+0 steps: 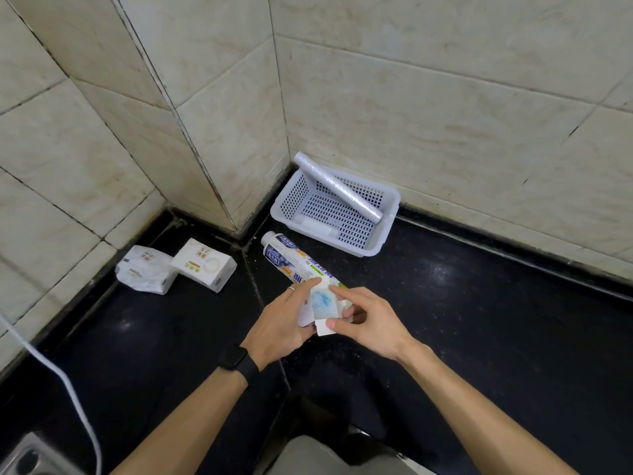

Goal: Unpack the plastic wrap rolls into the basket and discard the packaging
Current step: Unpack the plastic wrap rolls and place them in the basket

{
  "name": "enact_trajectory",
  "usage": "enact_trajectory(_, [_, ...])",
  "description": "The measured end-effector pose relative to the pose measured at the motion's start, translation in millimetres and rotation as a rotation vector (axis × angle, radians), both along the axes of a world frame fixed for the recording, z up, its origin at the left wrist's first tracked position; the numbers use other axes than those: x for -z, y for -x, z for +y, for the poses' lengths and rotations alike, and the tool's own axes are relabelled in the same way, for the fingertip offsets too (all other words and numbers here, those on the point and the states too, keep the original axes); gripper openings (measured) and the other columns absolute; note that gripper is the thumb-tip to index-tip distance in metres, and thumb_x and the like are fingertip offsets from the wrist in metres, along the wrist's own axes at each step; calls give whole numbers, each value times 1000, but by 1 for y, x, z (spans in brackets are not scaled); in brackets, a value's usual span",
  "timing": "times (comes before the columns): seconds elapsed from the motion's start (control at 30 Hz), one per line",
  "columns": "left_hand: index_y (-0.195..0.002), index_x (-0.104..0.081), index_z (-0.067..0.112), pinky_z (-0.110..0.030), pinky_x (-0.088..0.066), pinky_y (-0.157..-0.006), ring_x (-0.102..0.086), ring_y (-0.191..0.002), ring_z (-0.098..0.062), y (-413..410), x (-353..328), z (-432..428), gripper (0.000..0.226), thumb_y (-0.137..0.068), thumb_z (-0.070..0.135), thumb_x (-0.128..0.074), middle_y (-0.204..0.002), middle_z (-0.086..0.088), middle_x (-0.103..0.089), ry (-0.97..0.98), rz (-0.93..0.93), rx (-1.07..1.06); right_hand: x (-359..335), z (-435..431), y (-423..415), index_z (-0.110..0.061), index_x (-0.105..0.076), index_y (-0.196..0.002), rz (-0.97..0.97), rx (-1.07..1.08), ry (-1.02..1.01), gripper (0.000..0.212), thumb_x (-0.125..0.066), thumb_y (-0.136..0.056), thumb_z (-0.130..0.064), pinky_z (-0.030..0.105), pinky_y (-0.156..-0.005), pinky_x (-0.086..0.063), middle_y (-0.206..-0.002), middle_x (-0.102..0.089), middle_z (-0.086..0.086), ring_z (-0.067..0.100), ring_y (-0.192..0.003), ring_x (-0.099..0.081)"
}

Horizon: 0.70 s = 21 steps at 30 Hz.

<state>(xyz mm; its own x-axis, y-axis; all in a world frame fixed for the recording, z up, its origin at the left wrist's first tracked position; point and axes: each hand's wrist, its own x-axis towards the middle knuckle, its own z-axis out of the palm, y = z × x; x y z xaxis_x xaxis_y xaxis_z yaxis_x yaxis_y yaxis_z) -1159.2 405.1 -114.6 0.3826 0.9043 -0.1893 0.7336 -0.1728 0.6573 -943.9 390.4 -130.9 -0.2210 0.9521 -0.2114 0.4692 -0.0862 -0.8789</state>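
Note:
A white perforated basket (383,231) stands in the counter's back corner. One bare plastic wrap roll (337,187) lies slanted across it, its upper end over the rim. Nearer me, a long printed package (294,257) with a roll inside lies on the black counter. My left hand (281,323) grips its near end from the left. My right hand (370,320) pinches the white end flap (323,303) of the package between thumb and fingers. The package's near end is partly hidden by both hands.
Two white tissue packs (174,269) lie at the left by the tiled wall. A white cable (68,389) runs down the left side. A metal sink edge (30,454) shows at the bottom left. Tiled walls close in the counter at the back.

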Motion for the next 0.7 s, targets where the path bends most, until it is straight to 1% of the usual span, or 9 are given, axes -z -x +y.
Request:
enact_trajectory(0.1, [-144, -30, 39, -23, -40, -98, -48, -125, -9, -1, 2, 0, 80, -79, 28, -75, -139, 14, -43, 21, 19, 24, -3, 1, -6, -52, -47, -138, -14, -56, 68, 76, -83, -71, -48, 23, -89, -53, -134, -46, -23, 7, -90, -63])
enact_trajectory(0.17, [-141, -33, 37, -23, -41, -96, -48, -123, -9, -1, 3, -1, 77, -78, 31, -77, -135, 14, -43, 18, 11, 42, -5, 2, -10, -50, -45, -141, -32, -122, 100, 84, -86, -68, -46, 20, -89, -52, -137, -45, -23, 1, -89, -61])
enact_trajectory(0.23, [-137, -36, 38, -27, -45, -95, -50, -119, -9, -2, 3, -2, 75, -76, 34, -79, -130, 15, -41, 13, 1, 58, -7, 3, -12, -50, -46, -139, -67, -168, 118, 86, -87, -64, -46, 18, -86, -51, -130, -52, -22, -3, -85, -58])
enact_trajectory(0.33, [-132, -38, 40, -32, -50, -95, -50, -114, -6, -2, 1, -4, 74, -72, 36, -81, -127, 17, -35, 27, -5, 101, -9, 4, -11, -45, -57, -128, -101, -143, 94, 75, -88, -60, -51, 21, -81, -53, -111, -63, -17, 1, -81, -61])
enact_trajectory(0.43, [-133, -38, 39, -32, -50, -98, -48, -116, -3, 0, -1, -3, 78, -69, 35, -82, -129, 17, -35, 99, -36, 117, -11, 1, -8, -41, -64, -121, -119, -94, 23, 64, -88, -61, -49, 17, -78, -50, -103, -63, -18, 1, -85, -59])
enact_trajectory(0.53, [-134, -42, 34, -29, -47, -101, -48, -117, 0, -2, -5, 0, 79, -67, 42, -83, -128, 15, -44, 106, -42, 84, -8, -3, -5, -41, -63, -123, -130, -78, -17, 64, -88, -64, -44, 13, -81, -47, -100, -59, -21, -2, -93, -57])
enact_trajectory(0.6, [-135, -44, 31, -28, -46, -102, -50, -118, -2, -3, -4, 4, 78, -70, 46, -82, -128, 12, -50, 73, -4, 74, -5, -3, -5, -41, -60, -128, -128, -77, -16, 68, -87, -66, -42, 12, -83, -44, -104, -56, -24, -6, -97, -54])
enact_trajectory(0.67, [-136, -43, 32, -30, -47, -99, -53, -117, -5, -4, -3, 7, 78, -70, 49, -81, -128, 12, -53, 51, 45, 65, -2, -2, -8, -44, -55, -133, -96, -48, -11, 74, -87, -66, -40, 17, -83, -47, -116, -54, -22, -1, -97, -56])
enact_trajectory(0.7, [-136, -41, 34, -32, -49, -97, -54, -116, -6, -3, -1, 8, 78, -69, 51, -79, -127, 12, -55, 41, 71, 57, -2, -2, -9, -44, -54, -131, -78, -9, -17, 72, -86, -66, -38, 18, -82, -49, -121, -52, -21, 2, -95, -57])
